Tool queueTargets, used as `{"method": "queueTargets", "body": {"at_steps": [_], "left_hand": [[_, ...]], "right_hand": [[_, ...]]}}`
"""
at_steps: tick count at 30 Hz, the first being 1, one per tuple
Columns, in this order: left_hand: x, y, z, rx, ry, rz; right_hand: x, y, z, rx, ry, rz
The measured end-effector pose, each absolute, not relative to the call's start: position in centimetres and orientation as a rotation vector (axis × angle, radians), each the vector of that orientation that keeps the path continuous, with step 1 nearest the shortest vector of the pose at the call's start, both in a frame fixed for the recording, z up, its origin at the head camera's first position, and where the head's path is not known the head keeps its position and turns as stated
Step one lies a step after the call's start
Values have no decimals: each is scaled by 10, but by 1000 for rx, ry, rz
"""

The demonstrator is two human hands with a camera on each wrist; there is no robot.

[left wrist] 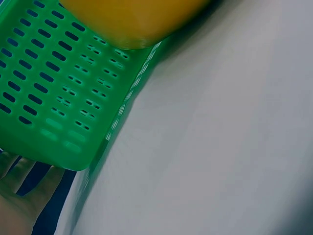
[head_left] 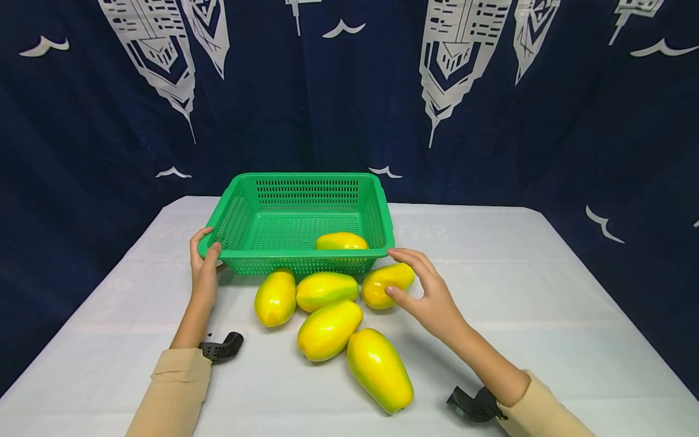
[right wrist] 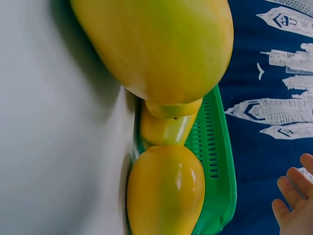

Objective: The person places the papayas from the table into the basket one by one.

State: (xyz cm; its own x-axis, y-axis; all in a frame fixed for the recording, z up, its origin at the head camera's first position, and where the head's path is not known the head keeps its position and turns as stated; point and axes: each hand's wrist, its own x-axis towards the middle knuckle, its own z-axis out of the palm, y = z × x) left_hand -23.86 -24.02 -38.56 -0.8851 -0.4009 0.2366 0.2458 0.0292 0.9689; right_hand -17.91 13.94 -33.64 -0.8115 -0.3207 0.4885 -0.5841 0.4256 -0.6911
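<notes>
My left hand (head_left: 204, 273) grips the left front corner of a green plastic basket (head_left: 295, 254), thumb over the rim. In the left wrist view, its fingers (left wrist: 46, 188) show at the basket's end. One yellow papaya (head_left: 341, 241) lies inside the basket, at the right front. My right hand (head_left: 431, 297) is spread beside the basket's right front corner, fingers apart and holding nothing. Its thumb overlaps the rightmost papaya (head_left: 377, 290) on the table; whether they touch, I cannot tell. In the right wrist view, papayas (right wrist: 166, 191) line up alongside the basket.
More papayas lie on the white-covered table (head_left: 491, 261): one at the left (head_left: 275, 298), one behind the middle (head_left: 327, 290), one in the middle (head_left: 330, 331) and one nearest me (head_left: 380, 370). A dark blue curtain (head_left: 327, 109) with white prints hangs behind.
</notes>
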Motion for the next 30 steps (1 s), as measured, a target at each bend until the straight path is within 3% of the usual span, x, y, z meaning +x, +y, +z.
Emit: {"method": "queueTargets", "body": {"at_steps": [30], "left_hand": [[-237,-240,-385,156,-1859,-1921]], "right_hand": [[-132,146,-358,926,-2638,1114]]}}
